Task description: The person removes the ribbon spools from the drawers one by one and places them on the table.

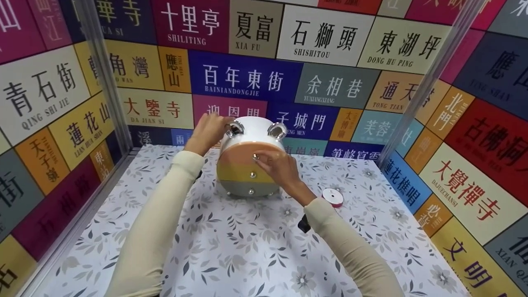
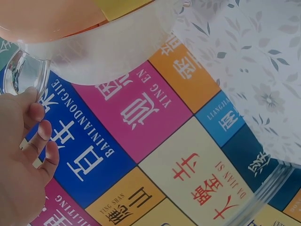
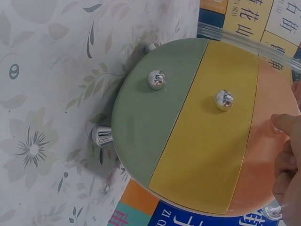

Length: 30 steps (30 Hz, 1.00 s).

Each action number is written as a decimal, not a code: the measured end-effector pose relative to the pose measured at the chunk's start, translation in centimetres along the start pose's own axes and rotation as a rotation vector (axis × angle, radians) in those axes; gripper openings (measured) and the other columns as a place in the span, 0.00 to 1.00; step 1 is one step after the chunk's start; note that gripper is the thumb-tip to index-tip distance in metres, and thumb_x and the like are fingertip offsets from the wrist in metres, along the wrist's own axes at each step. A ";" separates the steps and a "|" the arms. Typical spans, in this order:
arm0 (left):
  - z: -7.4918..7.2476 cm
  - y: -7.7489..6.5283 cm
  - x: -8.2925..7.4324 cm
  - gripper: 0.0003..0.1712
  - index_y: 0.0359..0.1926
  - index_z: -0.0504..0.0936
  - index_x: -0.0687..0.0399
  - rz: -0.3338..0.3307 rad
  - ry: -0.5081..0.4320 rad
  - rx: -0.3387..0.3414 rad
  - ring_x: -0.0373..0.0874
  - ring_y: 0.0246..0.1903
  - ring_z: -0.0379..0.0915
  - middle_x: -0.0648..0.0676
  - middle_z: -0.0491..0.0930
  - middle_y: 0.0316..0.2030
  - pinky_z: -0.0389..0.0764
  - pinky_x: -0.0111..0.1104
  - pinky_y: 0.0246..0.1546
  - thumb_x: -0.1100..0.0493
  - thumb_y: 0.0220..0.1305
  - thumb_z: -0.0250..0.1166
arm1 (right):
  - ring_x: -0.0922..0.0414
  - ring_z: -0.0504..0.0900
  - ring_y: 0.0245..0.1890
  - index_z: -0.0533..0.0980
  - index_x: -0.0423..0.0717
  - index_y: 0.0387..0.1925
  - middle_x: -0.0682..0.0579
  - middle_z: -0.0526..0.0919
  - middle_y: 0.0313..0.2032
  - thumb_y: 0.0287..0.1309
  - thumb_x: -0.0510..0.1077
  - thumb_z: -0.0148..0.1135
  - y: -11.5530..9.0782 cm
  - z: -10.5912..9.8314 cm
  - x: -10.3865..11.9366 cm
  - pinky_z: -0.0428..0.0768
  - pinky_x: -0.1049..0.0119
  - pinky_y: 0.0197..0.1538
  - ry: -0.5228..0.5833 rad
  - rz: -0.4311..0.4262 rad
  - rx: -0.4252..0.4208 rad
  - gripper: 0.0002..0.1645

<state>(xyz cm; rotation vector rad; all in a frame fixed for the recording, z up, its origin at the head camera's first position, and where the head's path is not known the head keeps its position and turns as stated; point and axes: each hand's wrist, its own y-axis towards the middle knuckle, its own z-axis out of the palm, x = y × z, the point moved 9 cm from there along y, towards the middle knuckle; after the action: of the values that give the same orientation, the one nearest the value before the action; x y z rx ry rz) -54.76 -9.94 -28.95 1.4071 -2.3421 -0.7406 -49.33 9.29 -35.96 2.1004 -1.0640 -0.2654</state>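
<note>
A round white storage box (image 1: 255, 128) with silver ring-shaped ears stands on the table. Its front has three drawers: orange on top, yellow (image 3: 207, 136) in the middle and green (image 3: 155, 117) at the bottom, each with a round silver knob. My left hand (image 1: 210, 131) holds the left ear (image 2: 28, 73) between thumb and fingers. With thumb and forefinger, my right hand (image 1: 281, 167) pinches the knob (image 1: 255, 156) of the orange drawer (image 1: 237, 156). In the right wrist view that knob is mostly hidden by the fingers.
To the right of the box lies a small white spool with a red edge (image 1: 332, 197). A floral cloth (image 1: 247, 247) covers the table. Panels with printed place names (image 1: 245, 76) wall in the back and sides, with clear corner posts (image 1: 105, 74).
</note>
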 end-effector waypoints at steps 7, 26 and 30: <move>-0.1 -0.1 0.2 0.10 0.48 0.88 0.47 0.006 0.016 -0.007 0.60 0.27 0.79 0.60 0.85 0.28 0.79 0.51 0.32 0.62 0.73 0.62 | 0.61 0.83 0.24 0.88 0.59 0.52 0.55 0.91 0.35 0.58 0.52 0.78 0.0 -0.2 0.3 0.80 0.68 0.26 0.031 -0.024 -0.008 0.19; 0.3 -0.2 0.4 0.11 0.49 0.87 0.45 -0.042 0.009 0.018 0.60 0.32 0.79 0.59 0.86 0.30 0.77 0.51 0.35 0.62 0.74 0.61 | 0.65 0.70 0.21 0.90 0.60 0.46 0.59 0.76 0.21 0.49 0.50 0.83 -3.2 2.3 0.5 0.74 0.64 0.25 0.093 -0.216 -0.067 0.20; 0.3 -0.2 0.2 0.12 0.50 0.87 0.44 -0.039 0.008 0.024 0.60 0.33 0.79 0.59 0.86 0.30 0.76 0.50 0.35 0.61 0.74 0.61 | 0.63 0.75 0.21 0.90 0.58 0.44 0.58 0.82 0.23 0.49 0.50 0.83 -3.7 3.4 0.1 0.77 0.66 0.27 0.069 -0.217 -0.050 0.18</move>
<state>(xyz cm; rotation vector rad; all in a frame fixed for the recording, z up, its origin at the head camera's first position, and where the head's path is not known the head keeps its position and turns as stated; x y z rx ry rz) -54.87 -10.16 -29.35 1.4674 -2.3309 -0.7189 -48.74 8.78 -40.90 2.1650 -0.7818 -0.3192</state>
